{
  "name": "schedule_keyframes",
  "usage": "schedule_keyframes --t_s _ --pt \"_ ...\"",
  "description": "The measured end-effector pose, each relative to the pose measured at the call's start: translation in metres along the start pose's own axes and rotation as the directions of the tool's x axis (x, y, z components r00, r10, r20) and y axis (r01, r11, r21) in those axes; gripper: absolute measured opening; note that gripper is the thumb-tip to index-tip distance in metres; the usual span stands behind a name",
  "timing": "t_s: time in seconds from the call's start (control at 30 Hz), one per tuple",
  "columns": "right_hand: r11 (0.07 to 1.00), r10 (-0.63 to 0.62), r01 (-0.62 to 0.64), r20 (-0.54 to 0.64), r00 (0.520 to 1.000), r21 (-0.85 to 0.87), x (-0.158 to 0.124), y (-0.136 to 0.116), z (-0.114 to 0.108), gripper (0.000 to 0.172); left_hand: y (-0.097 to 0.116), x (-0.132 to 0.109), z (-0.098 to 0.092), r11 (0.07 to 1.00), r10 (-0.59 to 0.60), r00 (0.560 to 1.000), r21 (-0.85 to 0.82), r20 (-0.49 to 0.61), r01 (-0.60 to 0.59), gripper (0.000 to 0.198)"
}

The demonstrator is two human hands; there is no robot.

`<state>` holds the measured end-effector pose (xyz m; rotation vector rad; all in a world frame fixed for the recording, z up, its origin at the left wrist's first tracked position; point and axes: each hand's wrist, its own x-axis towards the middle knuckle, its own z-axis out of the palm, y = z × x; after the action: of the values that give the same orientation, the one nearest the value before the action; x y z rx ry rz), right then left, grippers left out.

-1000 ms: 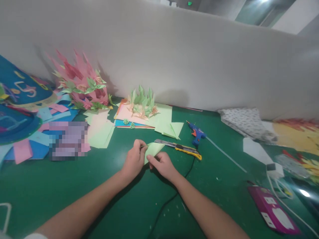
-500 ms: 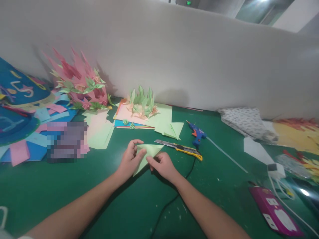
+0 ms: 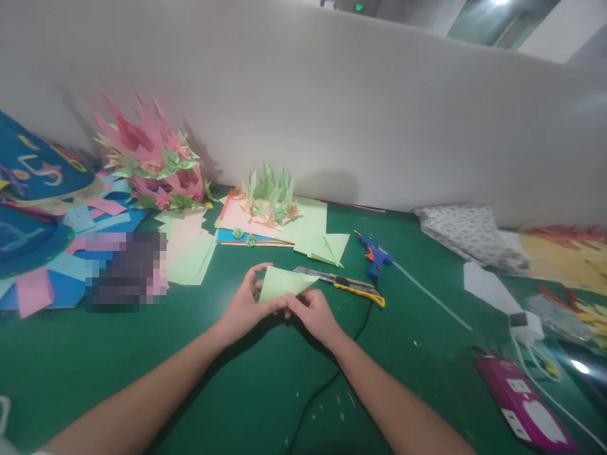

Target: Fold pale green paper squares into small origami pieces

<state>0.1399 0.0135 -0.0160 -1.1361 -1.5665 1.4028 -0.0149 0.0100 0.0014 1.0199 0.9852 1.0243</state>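
A folded sheet of light green paper (image 3: pixel 284 283) is held between both hands over the green table. My left hand (image 3: pixel 249 303) pinches its lower left side, thumb in front and fingers behind. My right hand (image 3: pixel 310 311) grips the lower edge with thumb and fingers, its thumb tip close to the left thumb. The paper's pointed end sticks out to the right, above the right hand. Just beyond that hand lies a yellow utility knife (image 3: pixel 353 284) with its blade out. Some fingers are hidden behind the paper.
A blue glue gun (image 3: pixel 377 256) with a glue stick lies behind the knife. Paper crowns, a green one (image 3: pixel 270 196) and a pink one (image 3: pixel 152 158), stand at the back. Green sheets (image 3: pixel 190 256) lie left. A purple power strip (image 3: pixel 521 398) and cables are at right.
The paper has turned between the fingers: its lower point no longer hangs down, and its broad face now stands above the thumbs. Both thumbs have moved together along the lower edge.
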Motion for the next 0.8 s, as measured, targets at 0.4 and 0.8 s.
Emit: schedule_keyframes --t_s 0.4,0.8 --pt "0.994 0.056 -0.039 -0.177 0.983 0.099 0.004 0.003 -0.003 0.025 0.017 0.015 -0.032 0.857 0.218 0.973 0.491 -0.076 -0.153 0.031" --pt "0.997 0.051 -0.042 -0.152 0.987 0.067 0.004 0.003 -0.002 0.025 0.059 -0.019 -0.172 0.377 0.624 0.528 0.814 -0.576 0.443 0.029"
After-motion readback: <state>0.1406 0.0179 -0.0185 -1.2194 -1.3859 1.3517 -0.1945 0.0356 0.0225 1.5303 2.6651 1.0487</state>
